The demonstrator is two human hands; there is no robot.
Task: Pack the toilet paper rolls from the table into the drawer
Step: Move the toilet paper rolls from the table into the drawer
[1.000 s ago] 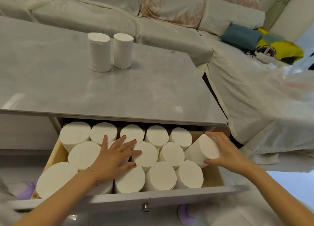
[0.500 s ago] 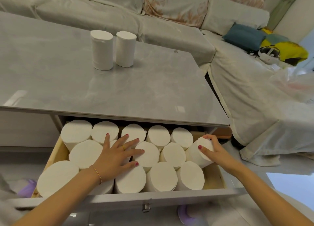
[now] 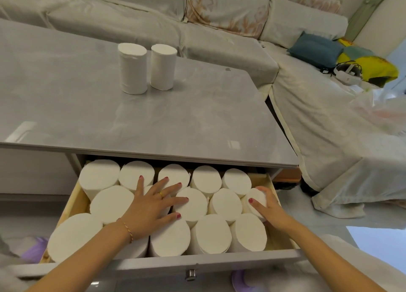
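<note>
At the bottom of the frame we see the open drawer [image 3: 272, 189] packed with upright toilet paper rolls [image 3: 211, 234]. Our left hand [image 3: 151, 206] lies flat on them, fingers spread wide; our right hand [image 3: 269, 208] grips a tilted roll [image 3: 256, 198] at the drawer's right edge. Two rolls [image 3: 133, 68] stand on the table [image 3: 197, 116], upper left.

The right hand [image 3: 269, 210] has pushed its toilet paper roll [image 3: 256, 200] down. A second ago that roll stood tilted and raised at the drawer's [image 3: 271, 185] 3 o'clock side, its flat end well above its neighbours. Now it sits almost level with the packed rolls, wedged just beside the right wall. The fingers have slid from the roll's side over its top and far edge, thumb on its near face.
</note>
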